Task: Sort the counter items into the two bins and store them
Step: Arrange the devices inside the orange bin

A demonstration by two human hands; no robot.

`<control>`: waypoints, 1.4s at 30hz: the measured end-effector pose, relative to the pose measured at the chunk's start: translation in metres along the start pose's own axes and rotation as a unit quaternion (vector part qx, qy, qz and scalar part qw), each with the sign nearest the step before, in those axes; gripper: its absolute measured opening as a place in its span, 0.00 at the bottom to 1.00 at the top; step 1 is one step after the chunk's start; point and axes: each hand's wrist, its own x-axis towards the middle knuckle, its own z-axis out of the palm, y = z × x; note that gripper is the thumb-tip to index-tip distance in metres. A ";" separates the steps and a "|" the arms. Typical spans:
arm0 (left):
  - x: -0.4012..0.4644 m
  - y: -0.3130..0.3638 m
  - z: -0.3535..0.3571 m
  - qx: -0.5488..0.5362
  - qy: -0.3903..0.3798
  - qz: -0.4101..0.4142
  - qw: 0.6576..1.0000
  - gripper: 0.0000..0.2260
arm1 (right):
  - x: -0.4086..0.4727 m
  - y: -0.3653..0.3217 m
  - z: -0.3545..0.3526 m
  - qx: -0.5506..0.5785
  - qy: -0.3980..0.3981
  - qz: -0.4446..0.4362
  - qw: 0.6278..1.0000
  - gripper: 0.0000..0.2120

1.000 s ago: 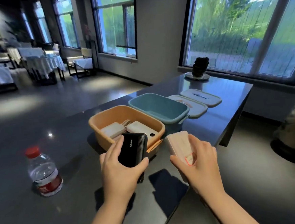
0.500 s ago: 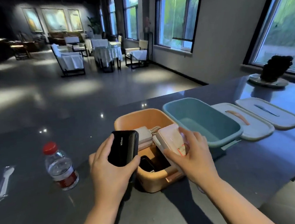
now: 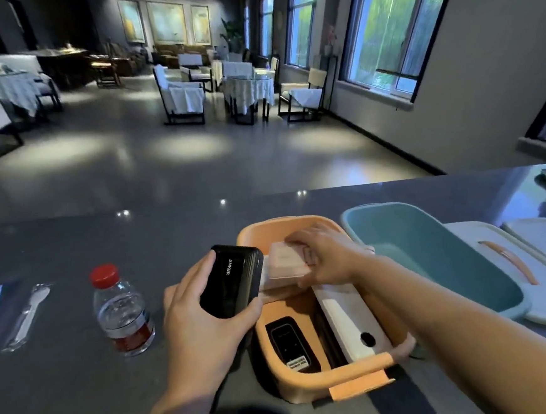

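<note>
My left hand (image 3: 199,323) grips a black power bank (image 3: 233,285) just left of the orange bin (image 3: 295,386), above its left rim. My right hand (image 3: 326,256) reaches inside the orange bin and holds a pale pink power bank (image 3: 286,264) over its far half. Lower in that bin lie a white power bank (image 3: 346,323) and a small black device (image 3: 287,344). To the right, the teal bin (image 3: 488,301) holds nothing that I can see.
A water bottle (image 3: 122,316) with a red cap stands on the dark counter (image 3: 67,386) to the left. Wrapped plastic cutlery (image 3: 25,316) lies further left. Two pale lids (image 3: 511,263) rest right of the teal bin. The counter's far edge faces a dining room.
My right hand has carried the pale pink power bank from in front of the orange bin into it. My left hand stays by the bin's left rim with the black power bank. The view turned left.
</note>
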 end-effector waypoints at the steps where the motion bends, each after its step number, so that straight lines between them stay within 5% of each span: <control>1: 0.000 0.001 0.001 0.005 0.004 -0.001 1.000 0.39 | 0.008 0.003 0.005 0.000 -0.020 0.000 1.000 0.41; 15: 0.002 0.022 0.027 0.017 0.032 -0.019 0.999 0.40 | 0.060 0.020 0.036 0.075 -0.095 -0.098 0.988 0.36; 20: 0.006 0.031 0.039 -0.004 0.026 -0.013 1.000 0.40 | 0.038 0.012 0.024 0.172 -0.033 -0.026 0.984 0.20; 23: 0.009 0.040 0.050 -0.009 0.019 -0.005 1.000 0.40 | 0.004 -0.001 0.003 0.420 0.121 0.044 0.898 0.10; 26: 0.010 0.052 0.063 -0.019 0.012 -0.004 1.000 0.39 | -0.034 -0.011 -0.015 0.633 0.056 0.067 0.769 0.12; 30: 0.010 0.066 0.082 -0.025 -0.008 0.007 1.000 0.38 | -0.058 -0.016 -0.021 0.689 0.052 0.080 0.718 0.15; 36: 0.009 0.070 0.091 -0.003 -0.035 0.005 0.999 0.39 | -0.061 -0.018 -0.013 0.699 0.116 0.093 0.699 0.11; 39: 0.009 0.064 0.086 -0.019 -0.095 -0.027 0.995 0.38 | -0.061 -0.014 -0.007 0.673 0.121 0.108 0.721 0.08; 42: 0.011 0.049 0.073 -0.069 -0.113 -0.066 0.989 0.28 | -0.057 -0.005 -0.008 0.621 0.129 0.137 0.761 0.08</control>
